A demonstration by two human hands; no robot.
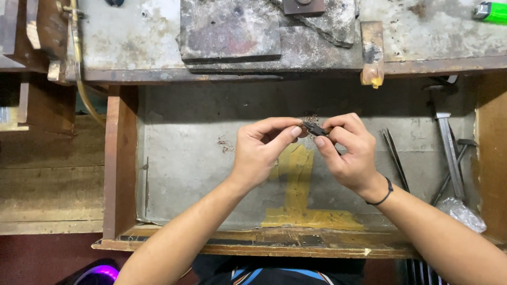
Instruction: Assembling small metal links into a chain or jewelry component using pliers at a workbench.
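Pinching small dark pliers, your right hand meets your left hand, fingers closed on a tiny piece, above the drawer.

Piece at pliers' tip too small.

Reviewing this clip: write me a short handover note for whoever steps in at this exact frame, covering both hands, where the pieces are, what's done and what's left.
Left hand: thumb and forefinger pinched on something tiny at the pliers' tip; too small to identify.
Right hand: closed around small dark pliers, tip pointing to the left hand.
Both hands hover above the open drawer tray, not resting on it.
In the tray: a small wire tangle left of the hands; tweezers, a metal file and a plastic bag on the right.
Done: piece gripped between fingers and pliers.
Left: the work on the piece looks unfinished; its state cannot be made out.
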